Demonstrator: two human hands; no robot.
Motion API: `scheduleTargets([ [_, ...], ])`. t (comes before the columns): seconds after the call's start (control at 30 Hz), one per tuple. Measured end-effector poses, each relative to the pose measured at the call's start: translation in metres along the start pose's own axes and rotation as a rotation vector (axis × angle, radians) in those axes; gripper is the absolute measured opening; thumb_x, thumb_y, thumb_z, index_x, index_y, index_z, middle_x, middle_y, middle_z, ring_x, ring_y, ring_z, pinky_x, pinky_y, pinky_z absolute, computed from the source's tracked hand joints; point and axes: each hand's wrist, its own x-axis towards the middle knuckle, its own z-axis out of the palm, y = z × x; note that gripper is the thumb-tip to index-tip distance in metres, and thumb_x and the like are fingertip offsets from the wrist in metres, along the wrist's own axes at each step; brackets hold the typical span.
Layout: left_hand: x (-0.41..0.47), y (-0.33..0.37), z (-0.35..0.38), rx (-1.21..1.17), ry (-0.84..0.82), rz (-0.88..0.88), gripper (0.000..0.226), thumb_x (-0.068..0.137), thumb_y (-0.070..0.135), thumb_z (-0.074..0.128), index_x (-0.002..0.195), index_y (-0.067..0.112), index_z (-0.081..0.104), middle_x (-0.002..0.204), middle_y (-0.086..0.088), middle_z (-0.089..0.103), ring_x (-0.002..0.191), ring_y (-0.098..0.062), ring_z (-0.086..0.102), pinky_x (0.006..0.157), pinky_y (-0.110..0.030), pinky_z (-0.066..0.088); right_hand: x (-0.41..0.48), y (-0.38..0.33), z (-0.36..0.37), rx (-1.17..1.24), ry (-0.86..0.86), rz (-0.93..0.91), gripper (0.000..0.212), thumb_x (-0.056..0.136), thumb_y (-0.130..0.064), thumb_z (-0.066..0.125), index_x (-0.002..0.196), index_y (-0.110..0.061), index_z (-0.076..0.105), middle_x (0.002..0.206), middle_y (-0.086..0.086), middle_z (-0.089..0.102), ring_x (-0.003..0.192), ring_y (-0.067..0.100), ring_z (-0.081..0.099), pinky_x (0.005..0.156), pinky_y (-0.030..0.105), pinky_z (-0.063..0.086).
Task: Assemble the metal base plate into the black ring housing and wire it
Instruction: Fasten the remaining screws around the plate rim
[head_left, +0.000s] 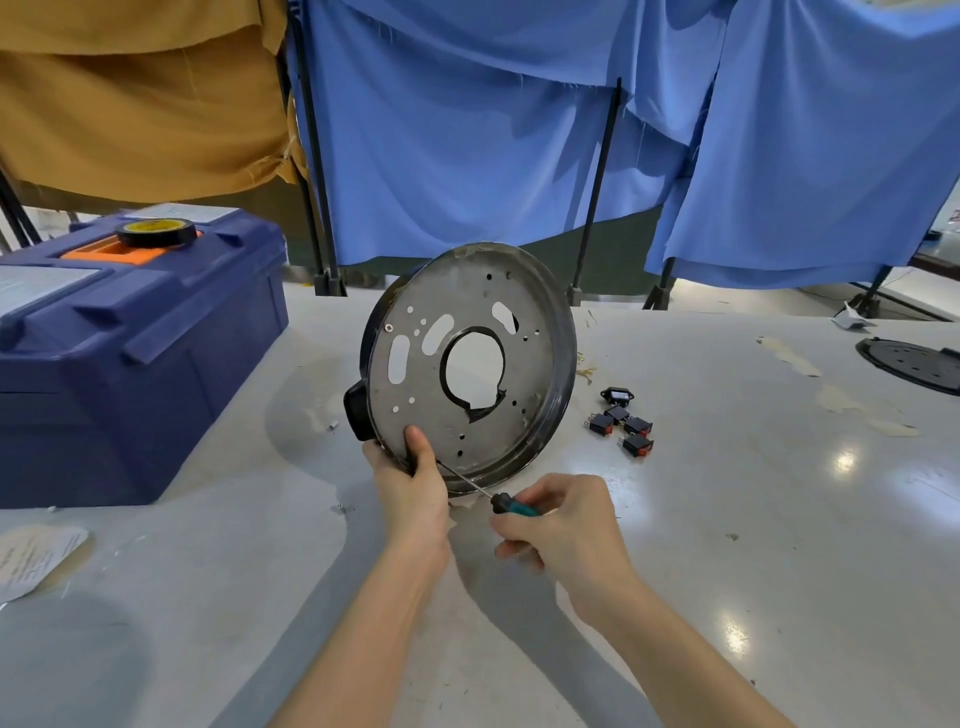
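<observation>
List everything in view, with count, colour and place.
metal base plate: one, grey, inside the housing, tilted up
black ring housing: one, black, around the plate
screwdriver: one, teal-black handle, tip at housing's lower rim
small electrical parts: five, black-red, right of housing
toolbox: one, blue, left
tape roll: one, black, on toolbox
disc: one, black, far right
table: one, whitish, underneath
curtains: several, blue, behind
cloth: one, mustard, upper left
left hand: one, gripping housing's lower rim
right hand: one, holding screwdriver

We see the grey, round metal base plate (452, 291), pierced with slots, small holes and a large central opening, seated inside the black ring housing (358, 413), tilted nearly upright at frame centre.
</observation>
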Motion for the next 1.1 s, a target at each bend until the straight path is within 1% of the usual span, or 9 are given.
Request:
scheduleTargets([
  [0.2, -0.003, 0.004, 0.000, 0.021, -0.014, 0.020, 0.014, 0.102, 0.031, 0.048, 0.115, 0.025, 0.046, 0.099, 0.015, 0.063, 0.083, 0.007, 0.059, 0.081, -0.024, 0.047, -0.001, -0.009, -0.008, 0.593, -0.223, 0.508, 0.011, 0.083, 0.003, 0.071, 0.075, 0.005, 0.063, 0.063, 0.016, 0.062, 0.040, 0.018, 0.059, 0.031, 0.016, 0.042],
  [0.27, -0.005, 0.005, 0.001, 0.031, -0.011, -0.007, 0.007, 0.102, 0.031, 0.048, 0.108, 0.029, 0.046, 0.101, 0.010, 0.064, 0.083, 0.005, 0.060, 0.077, -0.021, 0.048, -0.002, -0.008, -0.010, 0.405, -0.207, 0.400, 0.017, 0.084, -0.005, 0.073, 0.084, 0.009, 0.064, 0.065, 0.016, 0.063, 0.040, 0.017, 0.056, 0.028, 0.015, 0.027],
  [0.37, -0.013, 0.010, 0.002, 0.027, -0.008, -0.104, 0.005, 0.102, 0.033, 0.048, 0.098, 0.033, 0.046, 0.102, 0.003, 0.066, 0.097, -0.021, 0.066, 0.089, -0.044, 0.055, -0.013, -0.017, -0.013, 0.064, -0.069, 0.144, 0.036, 0.074, -0.002, 0.080, 0.102, 0.002, 0.059, 0.065, 0.007, 0.062, 0.044, 0.021, 0.059, 0.032, 0.020, 0.018],
  [0.47, -0.020, 0.019, 0.003, 0.087, 0.003, -0.171, 0.014, 0.101, 0.038, 0.049, 0.103, 0.024, 0.050, 0.105, -0.005, 0.066, 0.103, -0.032, 0.064, 0.093, -0.052, 0.052, -0.017, -0.033, -0.022, -0.146, -0.059, -0.061, 0.025, 0.072, 0.014, 0.069, 0.087, -0.001, 0.057, 0.061, 0.007, 0.062, 0.044, 0.025, 0.062, 0.033, 0.019, 0.022],
  [0.57, -0.025, 0.030, 0.002, 0.123, -0.006, -0.230, 0.025, 0.101, 0.036, 0.049, 0.102, 0.011, 0.055, 0.100, -0.010, 0.067, 0.090, -0.029, 0.067, 0.063, -0.034, 0.057, -0.019, -0.051, -0.033, -0.334, -0.058, -0.266, 0.015, 0.069, 0.014, 0.073, 0.068, 0.000, 0.067, 0.058, 0.015, 0.068, 0.041, 0.020, 0.062, 0.038, 0.020, 0.039],
  [0.67, -0.031, 0.042, 0.001, 0.174, -0.055, -0.305, 0.020, 0.100, 0.026, 0.053, 0.085, 0.014, 0.056, 0.086, -0.010, 0.067, 0.068, -0.025, 0.067, 0.036, -0.023, 0.048, -0.020, -0.069, -0.035, -0.423, -0.045, -0.421, 0.012, 0.070, 0.008, 0.075, 0.066, -0.004, 0.072, 0.059, 0.010, 0.070, 0.051, 0.021, 0.070, 0.047, 0.020, 0.051],
  [0.83, -0.038, 0.055, -0.003, 0.310, -0.180, -0.371, 0.014, 0.095, 0.015, 0.056, 0.104, 0.005, 0.060, 0.098, -0.021, 0.069, 0.077, -0.040, 0.069, 0.051, -0.046, 0.059, -0.017, -0.094, -0.038, -0.527, -0.156, -0.444, 0.010, 0.073, 0.001, 0.074, 0.077, -0.007, 0.070, 0.071, 0.008, 0.073, 0.058, 0.018, 0.073, 0.054, 0.019, 0.055],
  [0.93, -0.038, 0.060, -0.006, 0.395, -0.207, -0.439, 0.009, 0.091, 0.010, 0.059, 0.096, 0.004, 0.056, 0.098, -0.026, 0.067, 0.082, -0.043, 0.069, 0.058, -0.059, 0.058, -0.015, -0.102, -0.042, -0.492, -0.192, -0.475, 0.019, 0.075, -0.001, 0.076, 0.089, -0.011, 0.067, 0.076, 0.009, 0.074, 0.062, 0.018, 0.074, 0.069, 0.038, 0.063],
  [1.1, -0.036, 0.064, -0.006, 0.554, -0.274, -0.495, 0.008, 0.092, 0.009, 0.054, 0.098, 0.004, 0.056, 0.094, -0.020, 0.066, 0.069, -0.040, 0.068, 0.044, -0.049, 0.056, -0.012, -0.096, -0.036, -0.408, -0.152, -0.590, 0.025, 0.083, -0.008, 0.076, 0.099, -0.011, 0.057, 0.085, 0.011, 0.067, 0.055, 0.022, 0.072, 0.065, 0.045, 0.062],
])
